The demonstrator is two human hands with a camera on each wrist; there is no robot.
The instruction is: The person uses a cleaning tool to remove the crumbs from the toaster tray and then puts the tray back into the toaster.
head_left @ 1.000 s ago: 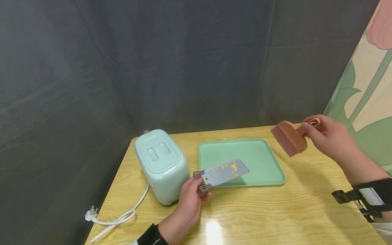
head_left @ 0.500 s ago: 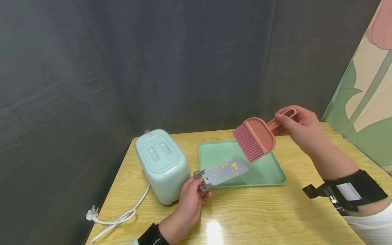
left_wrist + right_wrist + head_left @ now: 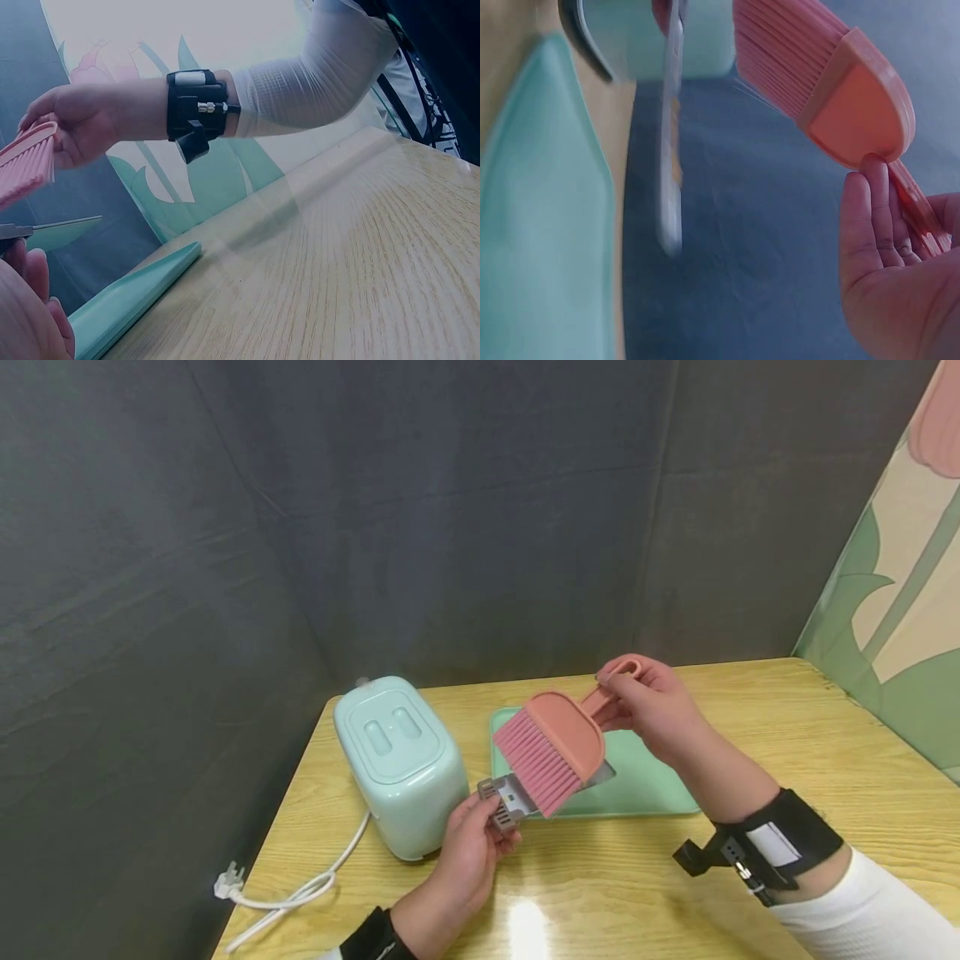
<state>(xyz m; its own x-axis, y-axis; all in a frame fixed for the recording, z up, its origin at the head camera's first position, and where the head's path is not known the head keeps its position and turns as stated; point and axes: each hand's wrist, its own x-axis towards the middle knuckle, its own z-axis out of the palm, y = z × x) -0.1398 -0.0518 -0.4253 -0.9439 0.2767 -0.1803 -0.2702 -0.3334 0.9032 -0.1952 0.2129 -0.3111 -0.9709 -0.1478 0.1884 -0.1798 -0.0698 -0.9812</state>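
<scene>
My left hand (image 3: 472, 852) pinches the slotted grey-brown end of a flat metal crumb tray (image 3: 513, 795), held out over the near left part of a green serving tray (image 3: 645, 777). Between thumb and fingers, my right hand (image 3: 652, 702) grips the handle of a pink hand brush (image 3: 566, 731). The brush hangs above the crumb tray and hides most of it in the head view. A gap shows between the bristles (image 3: 784, 56) and the crumb tray (image 3: 671, 142) in the right wrist view. Yellow crumbs (image 3: 676, 154) lie on the metal there.
A mint-green toaster (image 3: 401, 760) with its lid on stands left of my left hand. Its white cord (image 3: 300, 893) and plug (image 3: 228, 882) lie at the table's left edge. Dark cloth (image 3: 480, 527) rises behind the wooden table (image 3: 615, 893).
My right hand has brought the brush leftward from beyond the green tray's right side to over the crumb tray. The left hand and crumb tray have hardly moved.
</scene>
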